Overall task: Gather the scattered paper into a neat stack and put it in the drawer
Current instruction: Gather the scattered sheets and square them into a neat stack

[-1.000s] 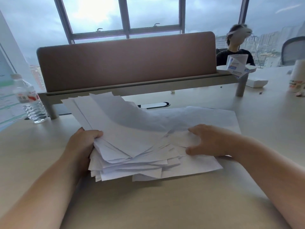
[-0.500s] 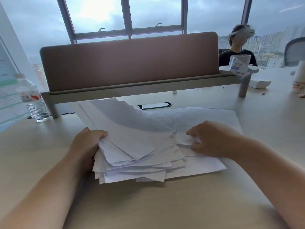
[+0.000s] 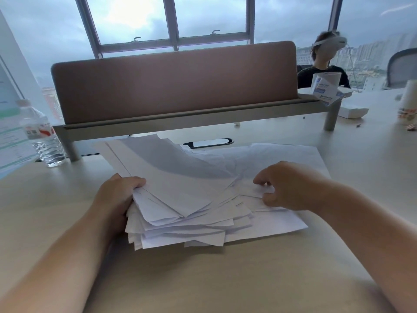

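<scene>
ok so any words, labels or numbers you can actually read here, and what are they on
None can be read for certain.
Clear plastic water bottle: red and white label, print too blurred.
White and blue carton on the brown divider's rail: blue lettering, too small.
White paper cup at far right: red and orange marks, blurred.
Pale poster at left edge: green bands, text too faint.
White loose paper sheets: no print visible.

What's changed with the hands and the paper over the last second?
The right hand went from resting flat on the sheets to curling its fingers and pinching their edges. The left hand still grips the left side of the paper pile, which remains fanned and uneven on the desk.
</scene>
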The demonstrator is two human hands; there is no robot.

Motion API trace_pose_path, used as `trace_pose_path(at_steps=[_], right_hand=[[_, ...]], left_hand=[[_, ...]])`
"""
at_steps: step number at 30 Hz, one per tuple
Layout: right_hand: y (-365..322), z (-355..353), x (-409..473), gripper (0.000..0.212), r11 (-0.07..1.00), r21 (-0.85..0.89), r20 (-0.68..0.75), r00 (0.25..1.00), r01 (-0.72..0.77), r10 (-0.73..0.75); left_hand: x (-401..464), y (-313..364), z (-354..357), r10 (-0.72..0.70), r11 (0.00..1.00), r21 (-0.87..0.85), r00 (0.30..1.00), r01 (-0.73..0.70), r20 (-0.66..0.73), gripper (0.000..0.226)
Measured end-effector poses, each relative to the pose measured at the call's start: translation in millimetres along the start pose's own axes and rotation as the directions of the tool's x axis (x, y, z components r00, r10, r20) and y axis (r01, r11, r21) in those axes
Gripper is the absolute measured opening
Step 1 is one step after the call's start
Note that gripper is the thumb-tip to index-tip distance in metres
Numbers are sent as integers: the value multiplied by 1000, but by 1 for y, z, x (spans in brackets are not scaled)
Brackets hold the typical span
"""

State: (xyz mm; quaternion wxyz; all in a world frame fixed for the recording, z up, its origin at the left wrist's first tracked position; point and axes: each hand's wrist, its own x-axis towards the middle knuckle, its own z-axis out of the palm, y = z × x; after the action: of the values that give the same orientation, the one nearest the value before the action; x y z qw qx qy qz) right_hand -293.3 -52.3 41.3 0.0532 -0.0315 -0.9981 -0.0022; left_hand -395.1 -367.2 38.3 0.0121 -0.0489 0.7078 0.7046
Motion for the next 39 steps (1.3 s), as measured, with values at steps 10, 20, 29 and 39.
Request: trace_pose_path(at_steps=[10, 20, 29, 39], right_hand=[[7, 7, 4, 22, 999, -25, -18, 999, -29, 28], [16, 19, 14, 23, 966, 127, -164, 955, -227, 246], [-17, 13, 4, 14, 915, 403, -468, 866, 33, 175], [-71, 17, -17, 15, 855, 371, -360, 905, 363, -228]], left_hand=[[-2, 2, 2, -15, 1000, 5, 1000, 15, 6, 9], [0, 1, -2, -34, 999, 18, 999, 34, 19, 9], [2, 0, 1, -22, 996, 90, 989, 9, 147, 16], [-1, 0, 3, -45, 981, 191, 972, 0, 229, 15]])
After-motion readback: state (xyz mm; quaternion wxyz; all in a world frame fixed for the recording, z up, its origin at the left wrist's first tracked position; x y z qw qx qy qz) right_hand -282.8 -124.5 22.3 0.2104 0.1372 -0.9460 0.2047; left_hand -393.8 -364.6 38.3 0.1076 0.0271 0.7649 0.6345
